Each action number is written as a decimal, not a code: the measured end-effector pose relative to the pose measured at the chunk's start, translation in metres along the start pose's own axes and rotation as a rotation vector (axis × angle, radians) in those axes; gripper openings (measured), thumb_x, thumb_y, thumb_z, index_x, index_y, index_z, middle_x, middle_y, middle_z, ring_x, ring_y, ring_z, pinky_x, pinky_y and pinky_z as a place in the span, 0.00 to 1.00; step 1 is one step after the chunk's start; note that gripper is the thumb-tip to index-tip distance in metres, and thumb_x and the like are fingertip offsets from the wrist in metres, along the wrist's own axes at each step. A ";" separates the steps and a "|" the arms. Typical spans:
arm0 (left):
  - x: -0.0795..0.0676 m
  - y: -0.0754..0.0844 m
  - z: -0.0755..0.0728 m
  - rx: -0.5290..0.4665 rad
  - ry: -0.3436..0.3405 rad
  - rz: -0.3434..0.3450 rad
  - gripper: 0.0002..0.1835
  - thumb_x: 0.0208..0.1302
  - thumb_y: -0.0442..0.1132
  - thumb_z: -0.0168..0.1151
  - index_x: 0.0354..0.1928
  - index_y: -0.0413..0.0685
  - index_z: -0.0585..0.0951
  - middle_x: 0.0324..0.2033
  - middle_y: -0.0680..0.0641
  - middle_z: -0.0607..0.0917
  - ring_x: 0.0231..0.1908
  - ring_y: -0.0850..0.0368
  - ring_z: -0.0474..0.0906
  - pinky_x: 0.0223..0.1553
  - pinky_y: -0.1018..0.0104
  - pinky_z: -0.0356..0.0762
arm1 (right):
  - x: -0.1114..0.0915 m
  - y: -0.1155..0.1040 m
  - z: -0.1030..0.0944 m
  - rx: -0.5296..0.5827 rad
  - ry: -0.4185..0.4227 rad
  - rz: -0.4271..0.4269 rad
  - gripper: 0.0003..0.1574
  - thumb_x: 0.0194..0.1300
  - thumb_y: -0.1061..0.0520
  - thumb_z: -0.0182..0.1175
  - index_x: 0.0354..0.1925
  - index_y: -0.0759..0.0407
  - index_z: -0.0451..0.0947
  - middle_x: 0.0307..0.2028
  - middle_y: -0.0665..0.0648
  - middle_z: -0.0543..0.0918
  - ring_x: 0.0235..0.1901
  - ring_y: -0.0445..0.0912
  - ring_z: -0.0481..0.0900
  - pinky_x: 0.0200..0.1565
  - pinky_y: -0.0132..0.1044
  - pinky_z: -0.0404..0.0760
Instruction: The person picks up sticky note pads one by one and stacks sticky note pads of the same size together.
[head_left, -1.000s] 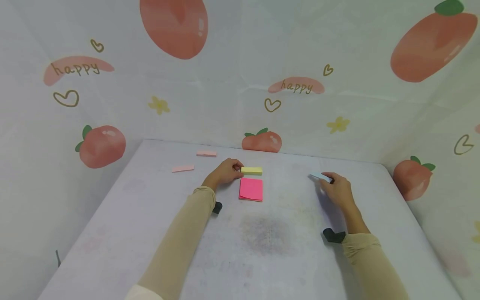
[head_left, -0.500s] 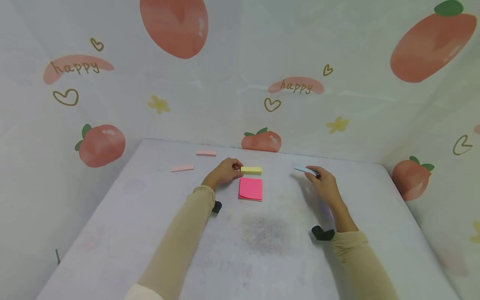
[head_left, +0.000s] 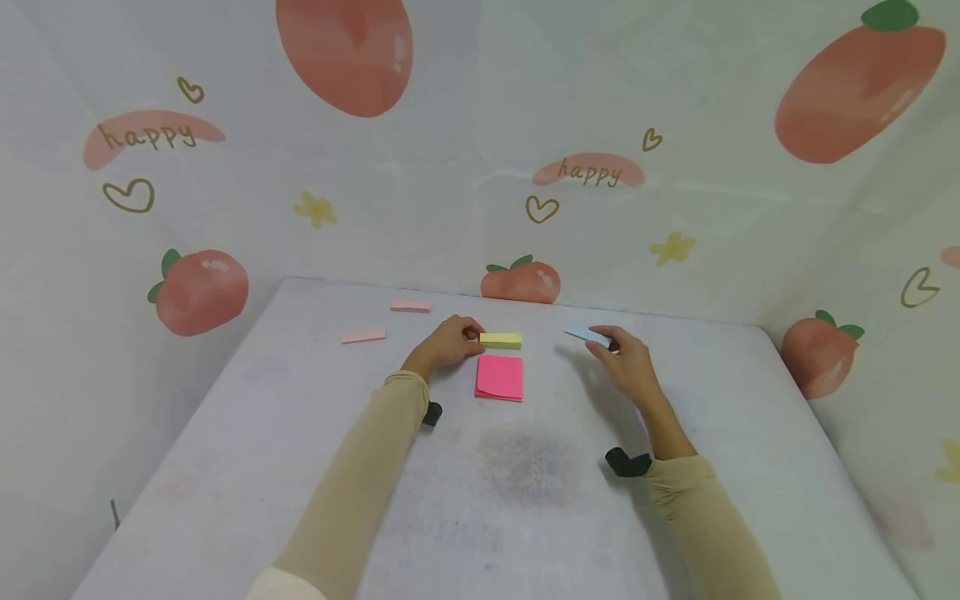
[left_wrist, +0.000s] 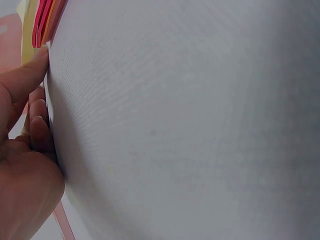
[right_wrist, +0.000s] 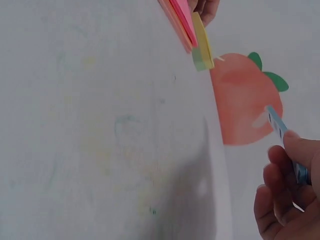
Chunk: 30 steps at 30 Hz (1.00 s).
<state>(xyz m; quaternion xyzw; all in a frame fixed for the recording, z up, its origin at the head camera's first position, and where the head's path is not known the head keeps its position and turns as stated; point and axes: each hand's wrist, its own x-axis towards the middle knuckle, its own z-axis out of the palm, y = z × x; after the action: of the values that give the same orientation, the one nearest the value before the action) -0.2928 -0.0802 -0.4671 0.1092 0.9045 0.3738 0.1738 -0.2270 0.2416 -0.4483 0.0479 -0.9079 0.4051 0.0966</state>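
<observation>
My left hand [head_left: 448, 343] pinches the left end of a long, narrow yellow sticky note pad [head_left: 501, 341] near the back of the table. Just in front of that pad lies a square bright pink sticky note pad [head_left: 499, 377], with orange layers under it in the left wrist view. Between thumb and fingers, my right hand [head_left: 628, 365] holds a narrow light blue strip-shaped pad [head_left: 583, 335] above the table, to the right of the yellow one. Dark marks run along the blue pad's side [right_wrist: 276, 123] in the right wrist view.
Two pale pink strips lie left of my left hand, one strip [head_left: 410, 307] farther back and the other strip [head_left: 363, 336] nearer. A patterned cloth wall [head_left: 420, 225] rises behind the white table [head_left: 525, 542].
My right hand has carried the light blue pad leftward, closer to the yellow pad. My left hand has stayed at the yellow pad's left end.
</observation>
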 end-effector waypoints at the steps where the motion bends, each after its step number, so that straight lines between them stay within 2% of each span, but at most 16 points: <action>1: 0.000 0.000 0.000 0.000 0.000 0.000 0.19 0.69 0.42 0.65 0.60 0.45 0.80 0.50 0.45 0.78 0.52 0.52 0.72 0.60 0.58 0.73 | 0.001 -0.002 0.002 0.010 -0.002 -0.002 0.21 0.70 0.56 0.65 0.58 0.63 0.80 0.38 0.65 0.83 0.36 0.49 0.74 0.32 0.28 0.70; 10: -0.001 -0.001 0.000 -0.002 -0.002 0.004 0.20 0.70 0.42 0.65 0.60 0.45 0.80 0.50 0.45 0.78 0.52 0.52 0.72 0.61 0.57 0.73 | 0.005 -0.014 0.017 0.070 -0.020 -0.030 0.21 0.70 0.54 0.65 0.58 0.60 0.81 0.42 0.64 0.86 0.39 0.48 0.78 0.35 0.28 0.73; 21: -0.003 0.002 0.000 -0.005 0.006 0.009 0.19 0.70 0.42 0.65 0.59 0.44 0.80 0.48 0.45 0.77 0.51 0.52 0.71 0.58 0.59 0.73 | 0.009 -0.032 0.036 0.140 -0.043 -0.019 0.21 0.70 0.56 0.66 0.59 0.60 0.81 0.40 0.64 0.83 0.39 0.50 0.77 0.35 0.29 0.73; 30: -0.004 0.004 0.000 0.001 0.010 -0.009 0.19 0.69 0.42 0.66 0.59 0.45 0.80 0.48 0.45 0.77 0.50 0.53 0.71 0.58 0.59 0.72 | 0.013 -0.046 0.053 0.207 -0.059 -0.021 0.22 0.69 0.56 0.66 0.59 0.61 0.80 0.43 0.67 0.83 0.40 0.51 0.76 0.37 0.29 0.74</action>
<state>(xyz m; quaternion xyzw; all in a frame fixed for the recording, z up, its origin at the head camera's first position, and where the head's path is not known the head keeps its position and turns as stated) -0.2887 -0.0784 -0.4631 0.1034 0.9060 0.3732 0.1707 -0.2390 0.1716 -0.4472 0.0791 -0.8630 0.4941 0.0689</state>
